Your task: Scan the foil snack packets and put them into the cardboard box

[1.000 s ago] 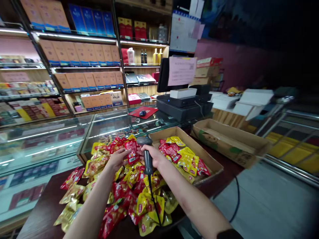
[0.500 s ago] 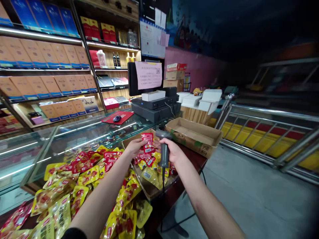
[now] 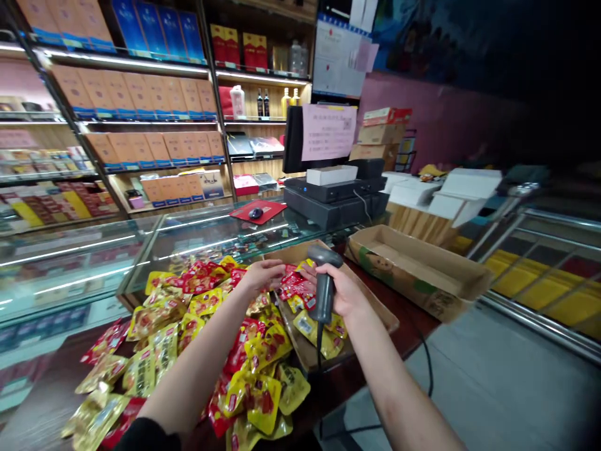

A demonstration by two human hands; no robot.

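Head view: the person's left hand (image 3: 263, 275) lies open and palm down, fingers spread, apparently holding nothing, just over red and yellow foil packets (image 3: 188, 313), while the right hand (image 3: 340, 293) closes firmly around a corded handheld barcode scanner (image 3: 323, 289). Most packets lie heaped on the dark wood counter (image 3: 404, 332) left of the grip; a smaller batch sits in a cardboard box (image 3: 370, 294) directly beneath it, and a second cardboard box (image 3: 417, 275) stands farther right
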